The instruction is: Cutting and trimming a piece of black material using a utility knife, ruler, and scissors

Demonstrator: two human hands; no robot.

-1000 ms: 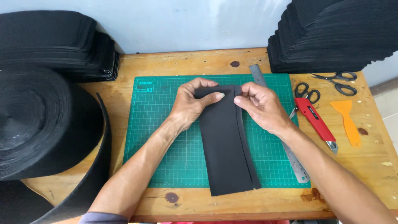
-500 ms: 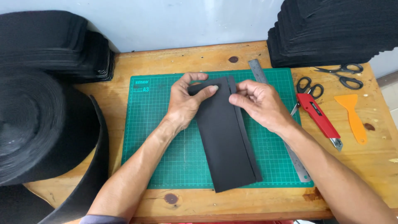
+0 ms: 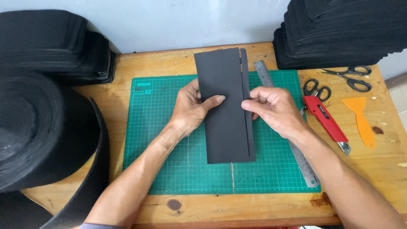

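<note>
The left hand (image 3: pixel 191 109) is pressing a black foam sheet (image 3: pixel 224 106) flat, thumb lying across it, fingers tucked at its left edge. The right hand (image 3: pixel 273 109) is pinching a narrow black strip (image 3: pixel 247 106) cut along the sheet's right side, fingers closed on it. The sheet is lying on the green cutting mat (image 3: pixel 165 140), its far end overhanging toward the table's back edge. A steel ruler (image 3: pixel 283 127), red utility knife (image 3: pixel 328 123), 2 scissors and an orange scraper (image 3: pixel 361 118) are lying toward the right edge.
</note>
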